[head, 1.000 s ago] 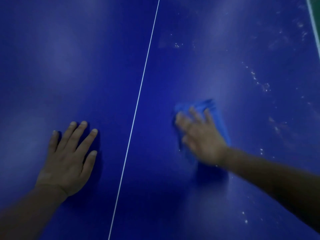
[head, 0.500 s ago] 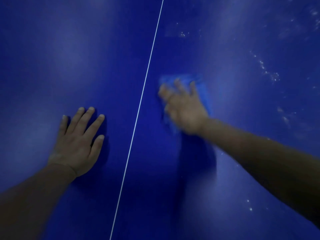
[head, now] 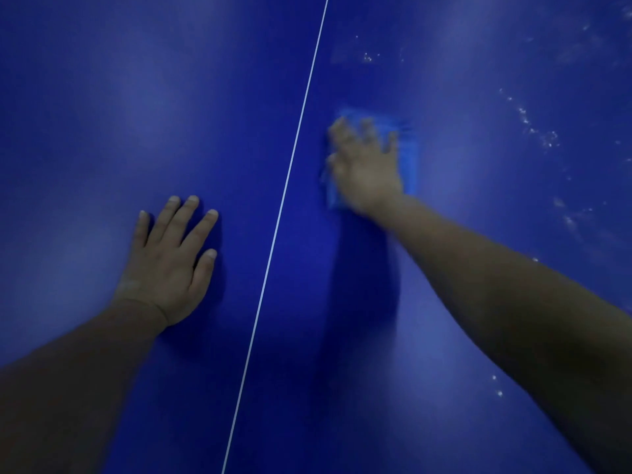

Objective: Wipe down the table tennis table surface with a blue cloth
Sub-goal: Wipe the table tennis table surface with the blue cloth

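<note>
The dark blue table tennis table (head: 136, 97) fills the view, split by a thin white centre line (head: 290, 165). My right hand (head: 364, 165) lies flat with spread fingers on a folded blue cloth (head: 408, 159), pressing it onto the surface just right of the line; the hand is motion-blurred. My left hand (head: 171, 261) rests flat on the table left of the line, fingers straight, holding nothing. A darker wiped streak runs below the cloth.
White specks and smudges (head: 533, 128) dot the right half of the table, with more specks near the top (head: 369, 58) and at the lower right (head: 497, 386).
My right hand has slid the cloth away from me and leftward toward the centre line. My left hand has stayed flat in place on the table.
</note>
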`<state>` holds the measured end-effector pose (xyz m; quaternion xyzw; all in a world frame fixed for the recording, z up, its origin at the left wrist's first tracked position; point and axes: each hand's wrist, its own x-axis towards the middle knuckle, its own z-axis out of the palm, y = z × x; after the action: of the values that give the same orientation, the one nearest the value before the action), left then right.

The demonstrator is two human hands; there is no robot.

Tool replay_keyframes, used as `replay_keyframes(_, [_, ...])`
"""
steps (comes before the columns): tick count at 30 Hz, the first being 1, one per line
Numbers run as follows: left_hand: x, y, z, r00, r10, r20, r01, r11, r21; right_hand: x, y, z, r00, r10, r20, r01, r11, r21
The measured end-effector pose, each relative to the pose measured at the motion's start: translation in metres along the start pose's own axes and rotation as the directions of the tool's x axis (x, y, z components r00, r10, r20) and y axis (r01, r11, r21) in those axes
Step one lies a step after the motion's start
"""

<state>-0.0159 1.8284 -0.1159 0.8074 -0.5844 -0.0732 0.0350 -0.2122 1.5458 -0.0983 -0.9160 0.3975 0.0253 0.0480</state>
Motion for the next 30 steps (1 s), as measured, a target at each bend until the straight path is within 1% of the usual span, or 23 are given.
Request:
replay_keyframes(1, [0.0,0.0,0.0,1.0,0.002,0.001,-0.002,1.0,-0.005,-0.028,-0.024,0.008,0.973,-0.229,0.015,0.229,0.973,-0.032])
replay_keyframes(3, [0.001,0.0,0.0,1.0,0.002,-0.008,-0.002,1.0,-0.014,-0.108,-0.05,0.017,0.749,-0.66,0.064,0.663,0.745,-0.072])
replay_keyframes(4, [0.001,0.0,0.0,1.0,0.005,-0.014,-0.005,1.0,-0.013,-0.141,-0.041,0.021,0.636,-0.767,0.081,0.771,0.636,-0.03])
replay_keyframes(5, [0.0,0.0,0.0,1.0,0.008,-0.015,-0.008,1.0,-0.011,-0.158,-0.02,0.02,0.577,-0.811,0.098,0.815,0.58,-0.001])
replay_keyframes(6, [0.0,0.001,0.0,1.0,0.006,-0.016,-0.006,1.0,-0.011,-0.159,0.004,0.018,0.579,-0.808,0.105,0.813,0.582,-0.008])
replay_keyframes(7, [0.0,0.001,0.0,1.0,0.002,-0.017,-0.002,1.0,-0.01,-0.148,0.028,0.017,0.642,-0.762,0.086,0.767,0.639,-0.061])
replay_keyframes(8, [0.001,0.001,0.0,1.0,0.002,-0.018,-0.002,1.0,-0.008,-0.129,0.053,0.018,0.751,-0.657,0.058,0.659,0.744,-0.111])
replay_keyframes(10, [0.001,0.002,-0.001,1.0,0.008,-0.021,-0.008,1.0,0.002,-0.086,0.101,0.008,0.97,-0.244,-0.008,0.243,0.966,-0.095])
replay_keyframes(11, [0.001,0.002,-0.001,1.0,0.01,-0.021,-0.01,1.0,0.01,-0.071,0.118,0.0,1.0,-0.003,-0.012,0.002,0.999,-0.036])
replay_keyframes(12, [0.001,0.001,0.0,1.0,0.012,-0.021,-0.012,1.0,0.018,-0.062,0.129,-0.005,0.977,0.211,-0.007,-0.211,0.977,0.039])
replay_keyframes(13, [0.0,0.001,0.0,1.0,0.014,-0.022,-0.013,1.0,0.026,-0.061,0.131,-0.006,0.941,0.339,-0.01,-0.337,0.938,0.082])
replay_keyframes(14, [0.0,0.0,0.0,1.0,0.012,-0.022,-0.011,0.999,0.032,-0.068,0.124,-0.001,0.928,0.371,-0.033,-0.367,0.926,0.083])
replay_keyframes(16, [0.001,0.001,-0.001,1.0,0.013,-0.015,-0.012,0.998,0.053,-0.104,0.089,0.012,0.978,0.172,-0.121,-0.176,0.984,-0.018])
replay_keyframes(18, [0.002,0.003,-0.002,1.0,0.019,-0.002,-0.019,0.995,0.101,-0.168,0.047,0.025,0.974,-0.205,-0.096,0.195,0.975,-0.105])
replay_keyframes(20, [0.001,0.005,-0.003,1.0,0.007,0.005,-0.008,0.988,0.153,-0.229,0.028,0.03,0.829,-0.56,0.018,0.556,0.819,-0.139])
replay_keyframes(21, [0.0,0.005,-0.003,1.0,-0.007,-0.001,0.007,0.985,0.175,-0.238,0.035,0.028,0.759,-0.646,0.082,0.65,0.747,-0.14])
replay_keyframes(22, [-0.001,0.006,-0.004,1.0,-0.025,-0.01,0.026,0.981,0.191,-0.234,0.048,0.025,0.747,-0.657,0.102,0.665,0.731,-0.152])
replay_keyframes(23, [-0.002,0.007,-0.005,0.999,-0.043,-0.02,0.046,0.978,0.203,-0.222,0.067,0.028,0.807,-0.585,0.082,0.589,0.783,-0.201])
replay_keyframes(25, [-0.004,0.01,-0.008,0.998,-0.047,-0.032,0.053,0.97,0.239,-0.194,0.106,0.024,0.988,-0.144,-0.056,0.133,0.978,-0.16])
replay_keyframes(26, [-0.006,0.013,-0.009,0.999,-0.036,-0.032,0.043,0.966,0.256,-0.185,0.126,0.017,0.986,0.152,-0.075,-0.158,0.983,-0.092])
replay_keyframes(28, [-0.011,0.019,-0.011,0.999,-0.033,-0.023,0.038,0.97,0.24,-0.185,0.138,0.007,0.807,0.589,-0.031,-0.583,0.804,0.118])
replay_keyframes(29, [-0.014,0.022,-0.011,0.999,-0.044,-0.021,0.048,0.978,0.203,-0.193,0.125,0.009,0.756,0.654,-0.03,-0.64,0.748,0.176])
replay_keyframes(30, [-0.02,0.026,-0.01,0.999,-0.05,-0.016,0.051,0.986,0.159,-0.203,0.101,0.014,0.773,0.631,-0.07,-0.614,0.771,0.166])
